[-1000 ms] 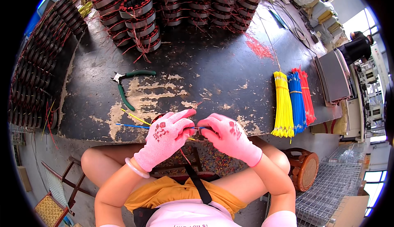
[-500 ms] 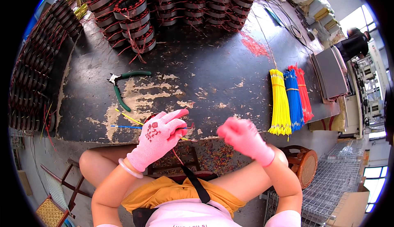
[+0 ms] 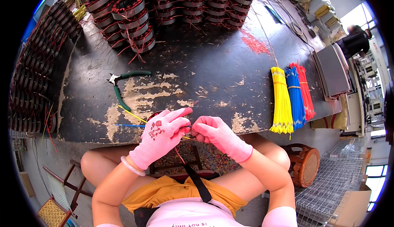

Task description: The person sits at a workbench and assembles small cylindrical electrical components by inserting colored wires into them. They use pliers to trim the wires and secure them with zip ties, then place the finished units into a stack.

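My left hand [image 3: 162,130], in a pink glove, is closed around a blue wire [image 3: 129,125] and a yellow wire [image 3: 131,113] at the table's near edge. Both wires stick out to its left, and short ends show past its fingertips. Beneath this hand, a dark red rounded piece [image 3: 154,115] is mostly hidden. A thin reddish wire [image 3: 179,156] hangs below it. My right hand [image 3: 219,137], gloved alike, meets the left fingertips, with thumb and fingers pinched at the blue wire's end. Green-handled cutters [image 3: 119,79] lie spread on the table beyond my left hand.
Bundles of yellow [image 3: 281,99], blue [image 3: 296,99] and red wires [image 3: 304,91] lie at the right. Stacked wound stator cores [image 3: 131,19] line the back, more [image 3: 30,83] the left. Red scraps [image 3: 255,45] litter the worn black table [image 3: 213,66]. A person [image 3: 355,42] is far right.
My right hand has moved left to the left fingertips and now pinches at the blue wire's end. The left hand has shifted slightly right, still holding the wires.
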`<state>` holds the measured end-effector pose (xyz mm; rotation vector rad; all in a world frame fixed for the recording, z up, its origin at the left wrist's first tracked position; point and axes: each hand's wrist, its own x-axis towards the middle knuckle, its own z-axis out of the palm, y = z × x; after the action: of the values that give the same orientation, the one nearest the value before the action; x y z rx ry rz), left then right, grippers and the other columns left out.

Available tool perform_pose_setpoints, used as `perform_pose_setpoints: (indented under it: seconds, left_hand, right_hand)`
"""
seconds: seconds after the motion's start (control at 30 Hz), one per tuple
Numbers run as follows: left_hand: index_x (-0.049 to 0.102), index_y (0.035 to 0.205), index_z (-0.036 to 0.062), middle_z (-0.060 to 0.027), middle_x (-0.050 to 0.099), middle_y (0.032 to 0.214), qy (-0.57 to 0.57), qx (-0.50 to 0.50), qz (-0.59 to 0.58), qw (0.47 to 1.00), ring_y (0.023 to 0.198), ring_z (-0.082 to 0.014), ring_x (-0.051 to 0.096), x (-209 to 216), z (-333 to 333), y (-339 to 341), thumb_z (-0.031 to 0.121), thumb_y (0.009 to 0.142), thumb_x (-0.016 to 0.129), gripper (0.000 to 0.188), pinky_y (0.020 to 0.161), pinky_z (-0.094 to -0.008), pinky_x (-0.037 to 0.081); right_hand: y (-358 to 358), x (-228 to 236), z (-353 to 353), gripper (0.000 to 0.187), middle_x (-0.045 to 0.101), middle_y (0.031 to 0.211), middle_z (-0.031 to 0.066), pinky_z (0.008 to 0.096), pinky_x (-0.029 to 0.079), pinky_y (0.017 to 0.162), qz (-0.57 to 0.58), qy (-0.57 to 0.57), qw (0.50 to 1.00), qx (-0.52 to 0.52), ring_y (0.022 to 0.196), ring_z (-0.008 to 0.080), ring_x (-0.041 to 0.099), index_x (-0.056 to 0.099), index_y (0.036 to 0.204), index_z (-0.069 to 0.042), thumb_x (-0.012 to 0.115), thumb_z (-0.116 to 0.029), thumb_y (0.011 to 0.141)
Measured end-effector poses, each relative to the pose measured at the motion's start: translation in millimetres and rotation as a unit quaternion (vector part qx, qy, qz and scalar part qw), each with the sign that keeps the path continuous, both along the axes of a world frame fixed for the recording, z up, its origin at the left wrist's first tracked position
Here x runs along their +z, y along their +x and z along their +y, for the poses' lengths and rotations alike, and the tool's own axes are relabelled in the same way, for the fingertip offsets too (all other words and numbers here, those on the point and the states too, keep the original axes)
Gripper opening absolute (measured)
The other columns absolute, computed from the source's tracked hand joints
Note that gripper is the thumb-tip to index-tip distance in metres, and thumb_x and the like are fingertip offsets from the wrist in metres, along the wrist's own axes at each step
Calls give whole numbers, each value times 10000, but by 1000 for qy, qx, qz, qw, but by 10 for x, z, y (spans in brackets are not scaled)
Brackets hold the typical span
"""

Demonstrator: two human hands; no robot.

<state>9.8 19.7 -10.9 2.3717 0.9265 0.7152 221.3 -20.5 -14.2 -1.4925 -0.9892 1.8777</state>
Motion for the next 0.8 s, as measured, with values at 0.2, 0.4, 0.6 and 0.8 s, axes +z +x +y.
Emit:
perform_pose_setpoints:
  seconds: [0.2,0.4,0.6,0.8]
  left_hand:
    - [685,963,94,-40,702,1266,-7,8,-12,1000,882,-286,659,-31,-9,5,78,806,734,165,797,-408,555]
    - [682,946,80,-56,712,1263,-8,0,-19,1000,882,-292,664,8,5,18,27,773,732,188,811,-406,548]
    - [683,958,104,-26,702,1264,-9,-6,-18,1000,887,-289,665,-23,11,-7,87,820,727,145,800,-411,559]
    - [706,975,82,-58,722,1248,-13,6,-31,999,866,-285,670,-15,-1,22,52,794,746,188,809,-398,549]
  right_hand:
    - [95,141,5,172,662,887,21,338,506,702,-377,456,794,139,780,164,625,690,1044,-112,719,-206,903]
    - [105,106,47,171,671,897,21,327,502,693,-306,379,858,165,770,152,623,681,1035,-105,707,-219,910]
    - [32,220,34,221,704,879,47,329,503,647,-115,50,990,57,701,118,626,675,991,-53,644,-270,963]
    - [63,44,-97,345,675,1089,25,371,521,799,-443,599,659,107,950,215,661,662,1166,-120,735,-205,839]
